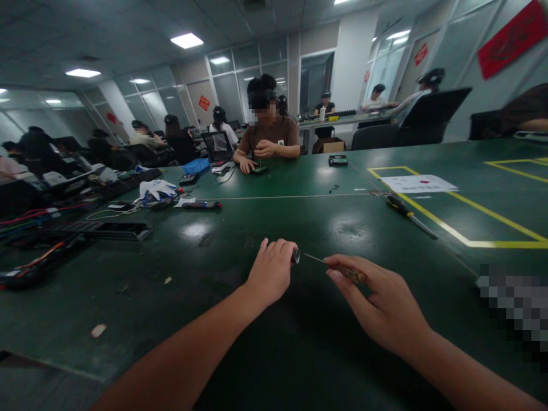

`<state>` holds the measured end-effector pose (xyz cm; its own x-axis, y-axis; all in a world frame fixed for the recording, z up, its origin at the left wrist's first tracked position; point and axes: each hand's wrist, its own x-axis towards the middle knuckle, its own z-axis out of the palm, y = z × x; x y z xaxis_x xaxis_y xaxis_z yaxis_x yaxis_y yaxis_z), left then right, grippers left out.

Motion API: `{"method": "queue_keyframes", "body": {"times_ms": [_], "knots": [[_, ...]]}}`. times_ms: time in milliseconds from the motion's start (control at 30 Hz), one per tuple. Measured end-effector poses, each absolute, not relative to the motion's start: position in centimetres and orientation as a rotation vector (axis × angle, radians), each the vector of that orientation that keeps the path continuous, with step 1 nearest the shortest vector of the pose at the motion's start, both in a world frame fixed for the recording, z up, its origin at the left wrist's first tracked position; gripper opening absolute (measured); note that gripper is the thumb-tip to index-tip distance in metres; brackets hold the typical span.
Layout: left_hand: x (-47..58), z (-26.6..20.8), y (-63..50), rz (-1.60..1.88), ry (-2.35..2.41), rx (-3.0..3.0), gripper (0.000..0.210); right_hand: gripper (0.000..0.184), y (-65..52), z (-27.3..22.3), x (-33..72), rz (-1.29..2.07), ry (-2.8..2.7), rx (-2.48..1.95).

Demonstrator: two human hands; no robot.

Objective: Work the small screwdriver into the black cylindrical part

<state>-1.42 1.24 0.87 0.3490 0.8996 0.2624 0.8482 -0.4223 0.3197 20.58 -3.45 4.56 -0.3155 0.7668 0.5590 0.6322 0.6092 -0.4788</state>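
My left hand (274, 268) is wrapped round a small dark cylindrical object (295, 256), and only its round end shows past my fingers. What kind of object it is, I cannot make out. In my right hand (377, 297) is a slim screwdriver (349, 273) with a yellowish, see-through handle, pinched between thumb and fingers. Its thin metal shaft points left at the cylinder's end, with a small gap between them. Both hands are above the green table (265, 220).
Across the table a person (269, 131) works on a small dark device. A yellow-black screwdriver (400, 206) and a paper sheet (419, 183) lie to the right. White-blue gloves (156, 191), a blue tray (196, 166), cables and a black metal frame (124, 230) crowd the left.
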Motion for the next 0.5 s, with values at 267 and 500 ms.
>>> {"method": "queue_keyframes", "body": {"times_ms": [267,500], "knots": [[-1.48,0.31,1.46,0.434,1.611,2.436,0.03,0.022,-3.37,4.63,20.47,0.241,-2.081,-1.095],[-1.43,0.55,1.34,0.418,1.581,2.384,0.027,0.02,-3.13,4.8,20.5,0.216,-1.985,-1.144]]}}
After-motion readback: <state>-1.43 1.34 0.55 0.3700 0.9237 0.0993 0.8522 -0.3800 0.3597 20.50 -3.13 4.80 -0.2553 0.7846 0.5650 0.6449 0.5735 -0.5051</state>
